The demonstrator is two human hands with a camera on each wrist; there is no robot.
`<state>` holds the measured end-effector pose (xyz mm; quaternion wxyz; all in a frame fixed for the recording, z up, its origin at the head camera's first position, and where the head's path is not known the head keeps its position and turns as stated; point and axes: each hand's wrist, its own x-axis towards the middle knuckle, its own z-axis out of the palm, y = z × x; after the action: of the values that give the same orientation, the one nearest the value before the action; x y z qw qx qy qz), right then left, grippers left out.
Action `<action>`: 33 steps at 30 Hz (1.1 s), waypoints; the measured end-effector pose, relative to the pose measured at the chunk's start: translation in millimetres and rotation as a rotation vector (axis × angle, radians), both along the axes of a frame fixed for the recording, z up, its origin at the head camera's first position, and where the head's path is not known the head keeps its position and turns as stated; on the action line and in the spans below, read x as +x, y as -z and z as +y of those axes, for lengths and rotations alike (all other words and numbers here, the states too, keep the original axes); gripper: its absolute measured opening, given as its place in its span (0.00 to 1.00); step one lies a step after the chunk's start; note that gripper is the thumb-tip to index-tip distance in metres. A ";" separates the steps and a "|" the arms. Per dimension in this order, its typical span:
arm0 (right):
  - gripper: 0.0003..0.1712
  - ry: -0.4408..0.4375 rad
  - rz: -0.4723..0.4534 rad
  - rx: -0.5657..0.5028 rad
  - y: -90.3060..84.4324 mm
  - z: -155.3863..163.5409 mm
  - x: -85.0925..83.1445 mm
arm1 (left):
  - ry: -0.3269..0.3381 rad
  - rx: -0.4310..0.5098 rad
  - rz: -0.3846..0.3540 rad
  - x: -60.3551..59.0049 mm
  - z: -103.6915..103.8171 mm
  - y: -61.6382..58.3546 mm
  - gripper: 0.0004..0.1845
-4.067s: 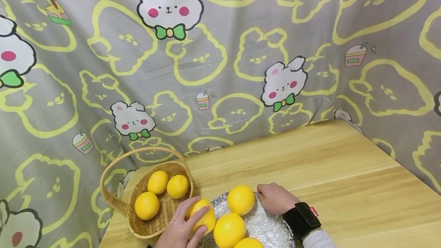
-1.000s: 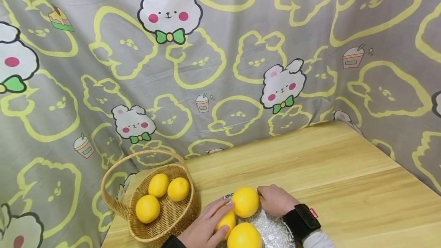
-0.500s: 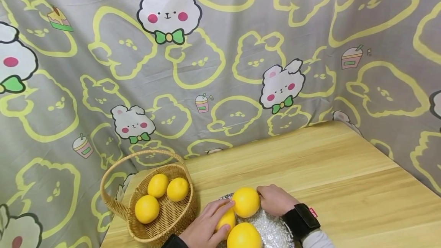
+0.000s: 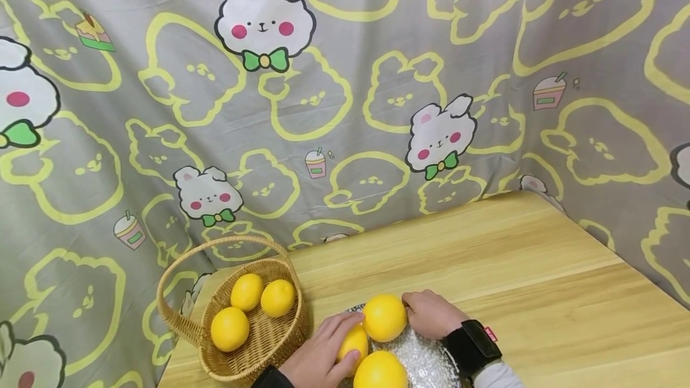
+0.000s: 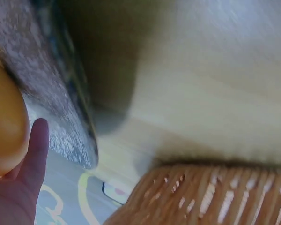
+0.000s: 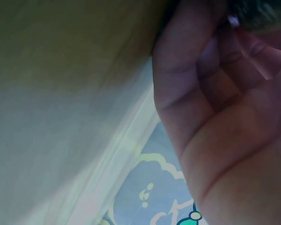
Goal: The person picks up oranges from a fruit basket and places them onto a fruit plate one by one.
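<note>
A silver textured plate with a speckled rim lies at the bottom of the head view. My left hand holds an orange on the plate's left side, thumb on the near side and fingers over the top. Its fingertips reach a second orange at the far rim. A third orange sits nearest me. The left wrist view shows one orange beside a finger, above the tilted-looking plate. My right hand grips the plate's far right rim, its fingers curled under the edge in the right wrist view.
Left of the plate stands a wicker basket with a tall handle and three oranges inside. The wooden table extends right and back to a patterned grey curtain.
Since the oldest frame, my left hand has moved right from beside the basket, taking its orange farther onto the plate; the other oranges there shifted right. Over the last second, hardly anything moves.
</note>
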<state>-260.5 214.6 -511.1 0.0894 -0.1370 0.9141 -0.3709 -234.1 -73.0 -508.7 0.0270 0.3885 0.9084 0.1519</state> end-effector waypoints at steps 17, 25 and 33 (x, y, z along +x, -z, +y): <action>0.12 -0.023 -0.044 0.006 2.3 1.8 3.5 | -0.100 -0.031 0.210 9.7 -11.8 6.6 0.28; 0.13 -0.022 -0.023 0.013 1.8 1.3 2.4 | -0.120 0.022 0.289 9.6 -20.9 -7.2 0.28; 0.12 -0.003 -0.026 0.024 0.2 0.3 2.6 | -0.147 0.042 0.371 4.9 -37.9 -20.2 0.28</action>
<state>-257.9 214.8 -511.3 0.1034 -0.1325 0.9171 -0.3616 -229.2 -110.9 -488.4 -0.1603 0.3429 0.9204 0.0979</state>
